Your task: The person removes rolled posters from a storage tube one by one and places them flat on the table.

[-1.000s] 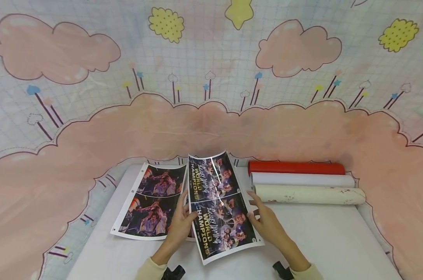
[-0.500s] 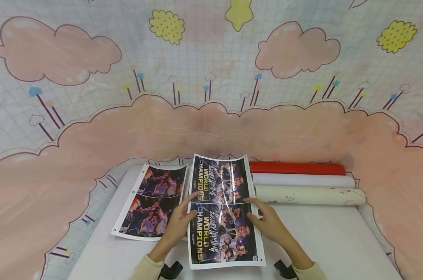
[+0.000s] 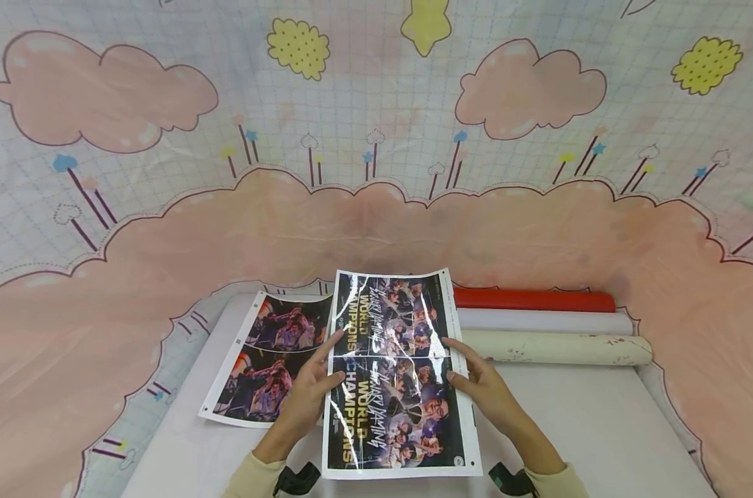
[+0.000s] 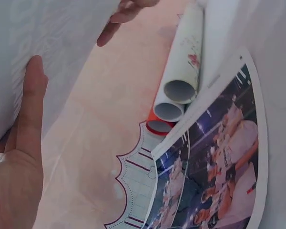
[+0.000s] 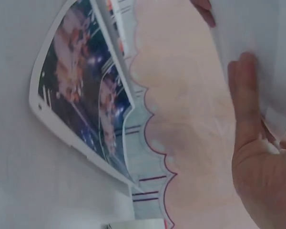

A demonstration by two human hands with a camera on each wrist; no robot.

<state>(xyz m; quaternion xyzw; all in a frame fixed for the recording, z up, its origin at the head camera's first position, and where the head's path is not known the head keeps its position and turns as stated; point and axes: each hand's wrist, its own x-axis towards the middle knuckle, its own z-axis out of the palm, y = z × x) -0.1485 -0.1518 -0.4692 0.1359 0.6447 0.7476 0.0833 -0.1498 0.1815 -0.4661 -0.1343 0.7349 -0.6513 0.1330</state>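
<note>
Both hands hold up a glossy poster sheet, printed twice with a group of people and the words "World Champions". My left hand pinches its left edge, thumb on the printed face. On the opposite edge, my right hand grips it the same way. The left wrist view shows the sheet's pale back with the fingers of the left hand behind it. Below lies another print of people in a row. A print of a person with raised arms lies to the left, partly overlapped.
Three rolls lie at the back right of the white table: a red roll, a white roll and a cream roll with a floral pattern. A cartoon cloud backdrop hangs behind.
The held poster sheet has turned from tilted to nearly straight and now faces the head camera more fully. Both hands have kept hold of its edges. The print at left has stayed put.
</note>
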